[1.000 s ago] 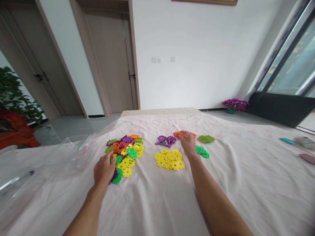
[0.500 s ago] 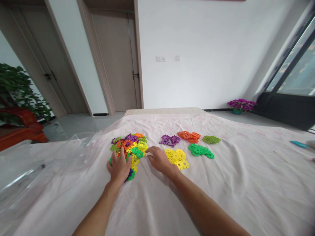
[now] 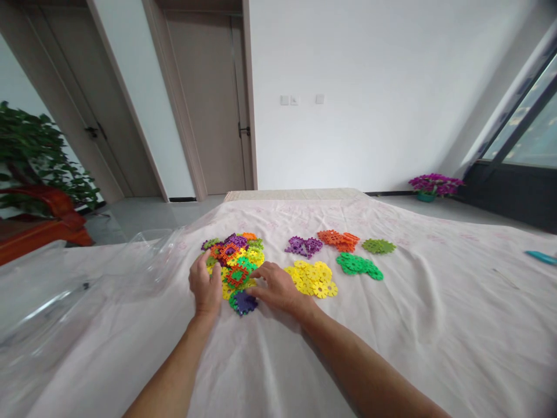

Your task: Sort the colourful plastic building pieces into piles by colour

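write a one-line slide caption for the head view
Both hands at a mixed heap of notched pieces, purple, orange, yellow and green piles to its right on pale cloth.

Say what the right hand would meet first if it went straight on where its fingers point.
Probably the orange square piece in the mixed pile, just beyond the fingertips. The right hand may already be touching the pile; depth is unclear here.

Left hand (image 3: 205,285) and right hand (image 3: 275,287) block both sides of mixed pile (image 3: 237,275). Yellow pile (image 3: 314,280) just beside right hand, in way of low slide right. Thin strip of bare cloth (image 3: 252,366) between mixed pile and purple pile (image 3: 303,247). Open room nearer person. Clear plastic (image 3: 108,284) blocks far left.
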`<control>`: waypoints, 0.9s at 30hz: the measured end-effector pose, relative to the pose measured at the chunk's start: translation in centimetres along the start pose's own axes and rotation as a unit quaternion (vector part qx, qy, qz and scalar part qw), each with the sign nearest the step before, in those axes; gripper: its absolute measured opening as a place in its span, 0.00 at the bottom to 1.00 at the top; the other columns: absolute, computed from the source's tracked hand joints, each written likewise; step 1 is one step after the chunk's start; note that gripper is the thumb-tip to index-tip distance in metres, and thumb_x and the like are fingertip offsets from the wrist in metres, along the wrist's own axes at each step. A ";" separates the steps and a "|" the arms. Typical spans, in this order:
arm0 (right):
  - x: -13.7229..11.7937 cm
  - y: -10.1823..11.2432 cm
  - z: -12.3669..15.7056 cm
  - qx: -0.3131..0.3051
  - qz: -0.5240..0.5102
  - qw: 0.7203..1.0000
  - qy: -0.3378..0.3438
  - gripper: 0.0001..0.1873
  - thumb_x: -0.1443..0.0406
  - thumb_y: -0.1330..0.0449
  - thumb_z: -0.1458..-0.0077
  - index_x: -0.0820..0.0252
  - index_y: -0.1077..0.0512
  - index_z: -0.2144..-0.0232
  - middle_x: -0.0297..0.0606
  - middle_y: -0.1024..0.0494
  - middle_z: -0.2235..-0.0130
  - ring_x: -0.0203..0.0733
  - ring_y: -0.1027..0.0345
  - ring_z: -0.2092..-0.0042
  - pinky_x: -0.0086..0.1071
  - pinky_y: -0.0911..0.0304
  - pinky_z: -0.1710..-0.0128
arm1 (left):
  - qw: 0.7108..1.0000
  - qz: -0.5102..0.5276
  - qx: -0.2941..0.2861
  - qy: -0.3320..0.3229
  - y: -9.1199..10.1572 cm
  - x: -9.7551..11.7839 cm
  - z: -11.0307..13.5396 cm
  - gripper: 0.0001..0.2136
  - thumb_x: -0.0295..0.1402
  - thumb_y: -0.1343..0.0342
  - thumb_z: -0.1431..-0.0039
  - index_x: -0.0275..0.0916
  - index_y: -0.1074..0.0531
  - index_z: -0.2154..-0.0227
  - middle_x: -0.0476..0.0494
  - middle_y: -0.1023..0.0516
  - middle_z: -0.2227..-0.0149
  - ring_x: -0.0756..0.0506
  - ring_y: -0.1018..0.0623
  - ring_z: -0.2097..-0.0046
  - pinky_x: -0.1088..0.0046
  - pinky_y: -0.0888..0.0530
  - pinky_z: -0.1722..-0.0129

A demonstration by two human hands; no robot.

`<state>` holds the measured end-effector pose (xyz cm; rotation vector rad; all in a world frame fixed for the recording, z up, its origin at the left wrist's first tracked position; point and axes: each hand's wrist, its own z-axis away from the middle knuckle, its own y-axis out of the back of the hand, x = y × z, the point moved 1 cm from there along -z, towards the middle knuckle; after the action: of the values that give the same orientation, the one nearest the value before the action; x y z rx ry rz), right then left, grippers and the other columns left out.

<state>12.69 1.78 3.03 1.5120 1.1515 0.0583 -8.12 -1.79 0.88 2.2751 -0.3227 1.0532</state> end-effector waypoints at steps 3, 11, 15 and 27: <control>-0.3 -0.1 0.0 -0.042 0.021 0.999 0.020 0.27 0.47 0.28 0.55 0.54 0.22 0.57 0.36 0.22 0.59 0.44 0.31 0.56 0.32 0.40 0.57 | 0.991 -0.111 -0.030 0.068 1.1 -1.4 -1.3 0.22 0.36 0.51 0.37 0.38 0.29 0.41 0.34 0.26 0.43 0.36 0.29 0.39 0.54 0.36 0.36; -0.2 -0.4 0.0 -0.067 -0.029 0.997 -0.019 0.26 0.55 0.23 0.60 0.55 0.24 0.59 0.33 0.23 0.63 0.40 0.32 0.62 0.29 0.43 0.65 | 0.970 -0.208 -0.114 0.059 0.8 -2.6 -1.2 0.22 0.40 0.53 0.36 0.42 0.29 0.41 0.35 0.24 0.44 0.35 0.27 0.41 0.53 0.34 0.40; 0.9 0.6 -0.8 -0.064 -0.177 0.980 -0.060 0.10 0.65 0.31 0.51 0.58 0.24 0.64 0.28 0.25 0.71 0.33 0.33 0.70 0.25 0.43 0.71 | 0.966 -0.216 -0.130 0.049 0.6 -2.9 -1.2 0.22 0.40 0.54 0.35 0.41 0.29 0.42 0.35 0.24 0.43 0.35 0.26 0.42 0.55 0.33 0.41; 9.6 7.9 -1.2 0.260 -0.091 0.926 -0.257 0.16 0.68 0.42 0.48 0.64 0.23 0.57 0.43 0.18 0.61 0.45 0.23 0.60 0.34 0.31 0.59 | 0.956 -0.252 -0.148 0.002 0.3 -2.5 -1.0 0.22 0.38 0.55 0.35 0.39 0.31 0.41 0.35 0.25 0.42 0.37 0.27 0.40 0.56 0.34 0.40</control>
<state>21.73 10.36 4.36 1.7227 0.9004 -0.7833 -10.53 -1.52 -0.38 1.9355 0.1001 0.6902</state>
